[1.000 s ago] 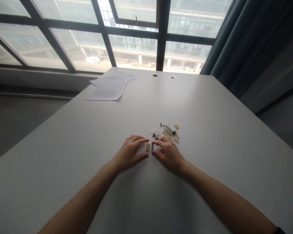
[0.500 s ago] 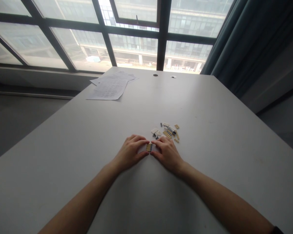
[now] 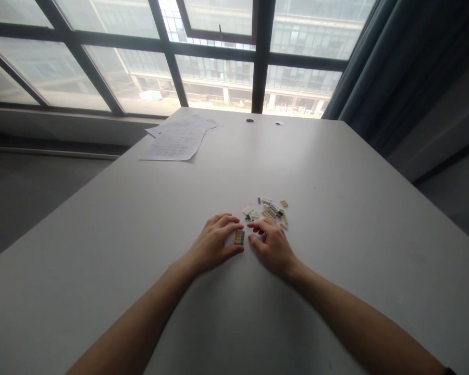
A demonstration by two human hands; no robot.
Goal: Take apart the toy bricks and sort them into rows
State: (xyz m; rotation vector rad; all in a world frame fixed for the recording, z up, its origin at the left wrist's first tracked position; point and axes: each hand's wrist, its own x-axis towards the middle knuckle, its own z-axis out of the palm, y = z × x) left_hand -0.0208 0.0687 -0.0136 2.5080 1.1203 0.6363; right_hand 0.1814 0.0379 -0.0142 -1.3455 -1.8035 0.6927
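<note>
A small block of tan and blue-grey building bricks (image 3: 239, 238) lies on the white table between my two hands. My left hand (image 3: 219, 237) curves around its left side, thumb and fingers apart, with nothing gripped. To the right of the block is my right hand (image 3: 269, 239), its thumb and index finger parted and clear of the block. Just beyond the right hand's fingers lies a loose pile of building bricks (image 3: 273, 209) in tan, white, grey and black. Some pieces near the right fingertips are partly hidden.
Printed paper sheets (image 3: 175, 141) lie at the far left of the white table (image 3: 320, 172). Two round cable holes, one a dark cable hole (image 3: 249, 121), sit near the far edge. Windows stand behind, and a dark curtain (image 3: 367, 78) hangs at the right.
Both hands have let go of the small brick block, which now rests on the table. My right hand has drawn slightly to the right, and my left fingers have spread wider.
</note>
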